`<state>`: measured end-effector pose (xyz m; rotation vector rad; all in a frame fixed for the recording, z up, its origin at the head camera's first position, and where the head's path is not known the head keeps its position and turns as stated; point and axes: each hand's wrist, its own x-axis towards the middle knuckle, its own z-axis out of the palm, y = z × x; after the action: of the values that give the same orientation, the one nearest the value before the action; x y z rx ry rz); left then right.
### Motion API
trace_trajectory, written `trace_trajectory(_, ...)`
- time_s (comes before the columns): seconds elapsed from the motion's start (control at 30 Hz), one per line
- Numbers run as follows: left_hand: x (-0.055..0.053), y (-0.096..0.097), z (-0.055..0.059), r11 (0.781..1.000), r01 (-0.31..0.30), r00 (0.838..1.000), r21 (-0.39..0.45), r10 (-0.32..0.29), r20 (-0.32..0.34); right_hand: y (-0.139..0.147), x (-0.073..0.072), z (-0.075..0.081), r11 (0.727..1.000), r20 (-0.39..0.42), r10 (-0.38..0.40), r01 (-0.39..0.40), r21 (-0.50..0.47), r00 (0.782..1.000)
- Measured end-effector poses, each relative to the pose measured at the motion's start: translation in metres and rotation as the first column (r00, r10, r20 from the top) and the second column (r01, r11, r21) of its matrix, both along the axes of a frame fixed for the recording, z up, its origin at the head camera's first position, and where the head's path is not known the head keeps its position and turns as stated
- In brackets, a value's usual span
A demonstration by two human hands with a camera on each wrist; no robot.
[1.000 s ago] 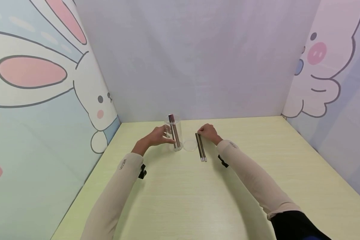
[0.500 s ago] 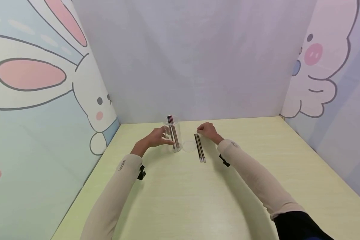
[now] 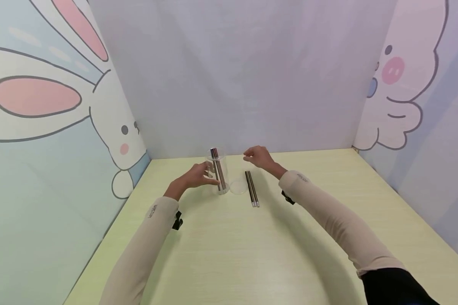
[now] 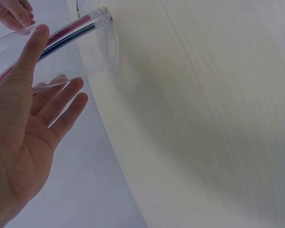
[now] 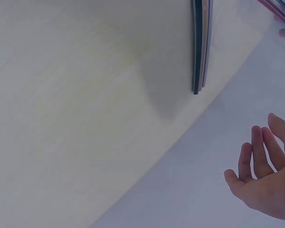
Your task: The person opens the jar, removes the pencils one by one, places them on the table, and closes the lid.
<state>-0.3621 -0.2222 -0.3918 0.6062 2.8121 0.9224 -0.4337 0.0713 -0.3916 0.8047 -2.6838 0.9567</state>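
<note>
My left hand (image 3: 195, 176) holds a clear cylindrical pencil holder (image 3: 224, 171), thumb on the near side and fingers on the far side. Inside it lean several pencils (image 4: 76, 34), one red and one dark blue in the left wrist view. The holder's round base (image 4: 113, 45) is at the table. Right of it lies a clear round lid (image 3: 238, 187). Several dark and gold pencils (image 3: 252, 189) lie side by side just beyond the lid. Above their far ends, my right hand (image 3: 260, 157) hovers with nothing in it, its fingers loosely bent in the right wrist view (image 5: 266, 175).
The pale wooden table (image 3: 213, 262) ends at a grey back wall (image 3: 244, 76). Side panels with a cartoon rabbit (image 3: 114, 114) and a cartoon pig (image 3: 400, 84) flank it. Black straps sit around both sleeved wrists.
My right hand has lifted off the far ends of the lying pencils and moved up and slightly left. The left hand keeps its hold on the pencil holder. The head view has shifted slightly.
</note>
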Motion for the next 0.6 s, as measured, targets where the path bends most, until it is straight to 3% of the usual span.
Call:
trace_trajectory(0.3,0.0,0.0,-0.002,1.0,-0.015,0.999,0.018,0.014,0.035,-0.018,0.006,0.025,0.998,-0.039,0.061,-0.061,-0.001,0.997)
trace_trajectory(0.6,-0.002,-0.001,-0.002,0.999,-0.004,1.0,0.031,0.004,0.023,-0.038,0.013,0.052,0.994,-0.074,0.109,-0.111,-0.024,0.991)
